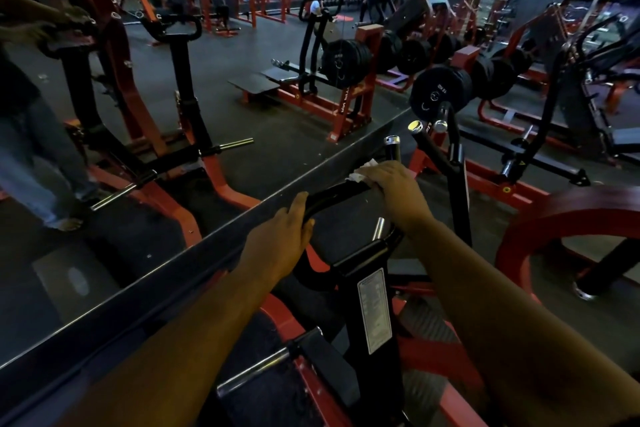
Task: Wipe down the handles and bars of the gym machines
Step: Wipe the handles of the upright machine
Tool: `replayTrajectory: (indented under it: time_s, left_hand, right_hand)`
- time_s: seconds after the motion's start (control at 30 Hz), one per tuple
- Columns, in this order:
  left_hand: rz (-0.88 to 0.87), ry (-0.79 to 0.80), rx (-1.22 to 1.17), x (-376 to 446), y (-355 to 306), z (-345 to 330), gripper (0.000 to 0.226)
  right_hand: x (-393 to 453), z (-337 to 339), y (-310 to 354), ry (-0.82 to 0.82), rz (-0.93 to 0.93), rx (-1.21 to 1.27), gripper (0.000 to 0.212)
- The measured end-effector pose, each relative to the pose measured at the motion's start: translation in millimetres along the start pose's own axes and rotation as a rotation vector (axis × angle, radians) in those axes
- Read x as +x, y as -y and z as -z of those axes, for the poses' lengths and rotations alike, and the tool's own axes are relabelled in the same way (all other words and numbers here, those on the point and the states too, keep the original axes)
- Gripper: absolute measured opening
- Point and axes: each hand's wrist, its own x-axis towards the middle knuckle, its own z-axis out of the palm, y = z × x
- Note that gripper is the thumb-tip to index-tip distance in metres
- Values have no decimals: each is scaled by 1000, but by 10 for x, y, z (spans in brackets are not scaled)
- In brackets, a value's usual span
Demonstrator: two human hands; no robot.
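A curved black handle bar (337, 193) tops a black and red gym machine right in front of me. My left hand (282, 236) is wrapped around the bar's lower left part. Further up the same bar, my right hand (393, 182) presses a white cloth (363, 170) onto it; only a crumpled edge of the cloth shows past the fingers. Beyond the cloth the bar ends in a chrome cap (392, 141). A white label (374, 310) is stuck on the machine's black upright post.
A large wall mirror (149, 135) fills the left, its frame edge running diagonally just left of my hands. To the right stand a red curved frame (540, 229), black weight plates (440, 88) on a plate-loaded machine, and more red racks behind. People stand far off.
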Motion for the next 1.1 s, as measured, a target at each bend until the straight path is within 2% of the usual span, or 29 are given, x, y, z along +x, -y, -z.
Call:
replayTrajectory:
  time_s: [0.07, 0.2, 0.27, 0.33, 0.4, 0.47, 0.67, 0.77, 0.87, 0.97, 1.03, 1.1]
  left_hand:
    - [0, -7, -1, -4, 0, 6, 59]
    - [-5, -12, -2, 3, -1, 3, 58]
    - [-6, -13, 1, 1, -6, 5, 58]
    - [-1, -4, 5, -2, -4, 5, 59]
    - [-2, -1, 2, -7, -2, 0, 58]
    - [-6, -6, -1, -1, 6, -2, 58]
    - [-8, -3, 4, -5, 10, -9, 60]
    - [-11, -6, -1, 2, 1, -11, 59]
    - [0, -1, -1, 2, 9, -11, 59]
    - [-4, -8, -7, -6, 10, -16, 58]
    - [-7, -19, -19, -2, 10, -19, 58]
    - [-7, -28, -44, 16, 31, -28, 58]
  right_hand:
    - [27, -43, 133, -105, -24, -1, 28]
    - [35, -279, 378, -137, -339, 190, 25]
    - [34, -290, 390, -103, -283, 246, 20]
    - [-11, -253, 282, -12, -140, 297, 28]
    - [-48, -201, 63, 154, -4, 205, 43]
    - [-35, -132, -123, 244, 79, 52, 44]
    - [50, 4, -84, 325, -20, 97, 57]
    - [58, 34, -115, 282, -28, 85, 52]
    - [55, 3, -145, 130, -155, -7, 43]
    - [-45, -180, 30, 97, -234, 27, 41]
    - [-89, -305, 241, 11, -239, 86, 36]
    - [-104, -411, 520, -27, -168, 132, 34]
